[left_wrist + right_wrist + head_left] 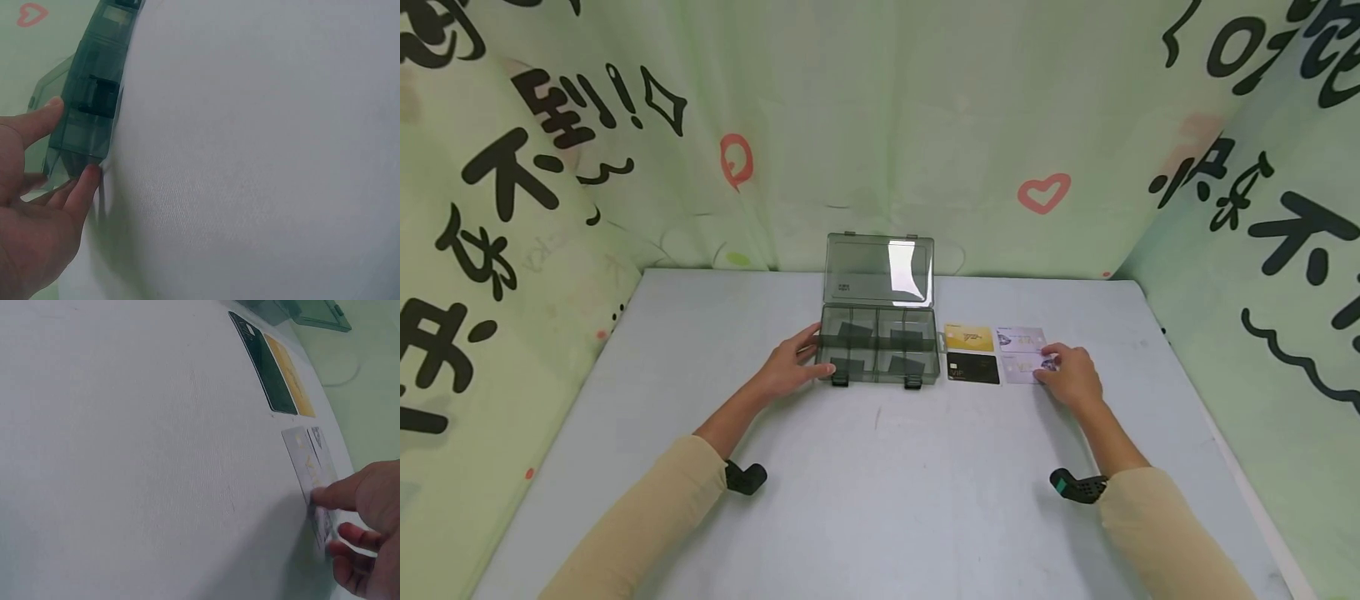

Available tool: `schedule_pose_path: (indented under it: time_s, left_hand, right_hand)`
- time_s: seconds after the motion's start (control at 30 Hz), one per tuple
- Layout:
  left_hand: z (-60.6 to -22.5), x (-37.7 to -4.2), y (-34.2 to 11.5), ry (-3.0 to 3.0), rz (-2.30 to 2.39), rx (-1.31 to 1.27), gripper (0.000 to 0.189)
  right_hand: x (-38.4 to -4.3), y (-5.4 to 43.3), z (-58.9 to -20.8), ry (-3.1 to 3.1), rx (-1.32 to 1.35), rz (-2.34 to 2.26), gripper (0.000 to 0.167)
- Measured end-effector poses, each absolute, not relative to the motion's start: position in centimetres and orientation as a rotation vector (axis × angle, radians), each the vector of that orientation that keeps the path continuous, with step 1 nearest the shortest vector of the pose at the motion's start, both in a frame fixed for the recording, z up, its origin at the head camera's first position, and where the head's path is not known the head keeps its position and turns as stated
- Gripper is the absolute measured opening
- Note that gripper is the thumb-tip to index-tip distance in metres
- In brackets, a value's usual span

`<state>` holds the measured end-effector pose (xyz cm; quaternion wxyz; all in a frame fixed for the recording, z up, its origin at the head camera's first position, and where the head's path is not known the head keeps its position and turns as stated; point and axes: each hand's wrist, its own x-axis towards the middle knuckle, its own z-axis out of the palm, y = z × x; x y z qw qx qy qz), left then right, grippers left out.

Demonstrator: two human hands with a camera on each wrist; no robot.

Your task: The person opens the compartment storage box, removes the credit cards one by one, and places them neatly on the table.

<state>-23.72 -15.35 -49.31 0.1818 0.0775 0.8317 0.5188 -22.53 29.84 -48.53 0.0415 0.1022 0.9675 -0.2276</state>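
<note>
A grey see-through divided box (878,343) stands on the table with its lid (880,268) raised at the back. My left hand (793,365) grips its left end, the thumb on the front corner and the other fingers along the side. Right of the box lie a yellow card (969,337), a black card (972,367) marked VIP, and two light purple cards (1021,339). My right hand (1072,379) holds the nearer purple card (1018,369) by its right end, thumb toward the near edge, fingers toward the far edge.
Dark dividers (855,331) stand inside the box, and two dark latches (913,382) hang at its front. The white table (880,492) reaches back to a pale green printed curtain (880,133), which also runs along both sides.
</note>
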Motion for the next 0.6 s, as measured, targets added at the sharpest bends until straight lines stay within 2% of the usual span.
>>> schedule_pose_path:
  time_s: [0.17,0.6]
  left_hand:
    - [-49.44,-23.86,-15.21,2.351,1.461,0.220,0.085]
    - [-49.58,-23.95,-15.14,2.356,1.448,0.220,0.086]
  right_hand:
    - [-22.47,29.59,-48.16,2.954,0.332,-0.657,0.036]
    - [-22.03,29.63,-48.61,3.007,0.339,-0.789,0.037]
